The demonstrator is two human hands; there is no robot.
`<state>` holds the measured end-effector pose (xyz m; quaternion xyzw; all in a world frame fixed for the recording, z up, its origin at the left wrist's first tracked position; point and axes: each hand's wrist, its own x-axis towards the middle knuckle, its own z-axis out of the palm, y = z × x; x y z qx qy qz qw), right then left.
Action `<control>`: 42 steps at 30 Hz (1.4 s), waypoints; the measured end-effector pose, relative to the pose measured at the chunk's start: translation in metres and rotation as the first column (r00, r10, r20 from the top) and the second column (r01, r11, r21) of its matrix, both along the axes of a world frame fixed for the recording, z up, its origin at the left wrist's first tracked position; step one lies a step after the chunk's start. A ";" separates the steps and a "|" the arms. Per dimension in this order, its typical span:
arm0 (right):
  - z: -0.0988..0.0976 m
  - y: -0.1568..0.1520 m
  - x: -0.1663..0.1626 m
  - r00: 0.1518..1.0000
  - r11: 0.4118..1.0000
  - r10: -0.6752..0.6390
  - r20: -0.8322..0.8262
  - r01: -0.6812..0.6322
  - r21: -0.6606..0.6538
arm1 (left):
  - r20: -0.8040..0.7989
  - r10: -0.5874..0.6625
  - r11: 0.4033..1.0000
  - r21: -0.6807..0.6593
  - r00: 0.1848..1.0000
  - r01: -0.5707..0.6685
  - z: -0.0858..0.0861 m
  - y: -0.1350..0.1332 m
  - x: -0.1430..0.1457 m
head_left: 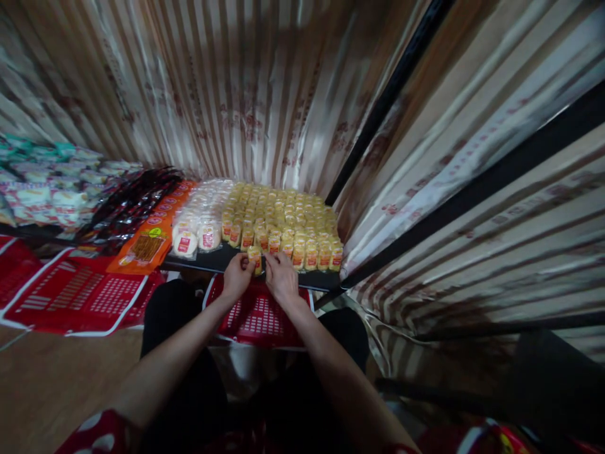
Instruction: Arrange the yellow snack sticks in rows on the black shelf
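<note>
My left hand (237,272) grips a small yellow snack packet (256,257) at the front edge of a dark shelf board (215,260). My right hand (281,276) is right beside it, fingertips touching the front row of packets; I cannot tell whether it holds one. Several rows of the same yellow packets with red labels (288,221) cover the right part of the shelf. White round packets (198,230) lie in rows to their left.
Orange flat packets (151,239) and dark packets (132,202) lie further left, with pale bags (42,195) beyond. A red plastic basket (258,315) sits under my hands, more red baskets (70,296) at left. Striped foil curtain (265,88) hangs behind; black shelf frame (387,101) at right.
</note>
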<state>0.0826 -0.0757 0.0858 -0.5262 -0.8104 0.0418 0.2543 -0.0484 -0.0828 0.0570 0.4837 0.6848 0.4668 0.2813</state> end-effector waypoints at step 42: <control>-0.006 0.012 0.021 0.949 0.986 0.012 -0.316 0.041 0.159 | -0.281 0.074 0.953 0.302 0.957 0.015 -0.027 0.045 0.032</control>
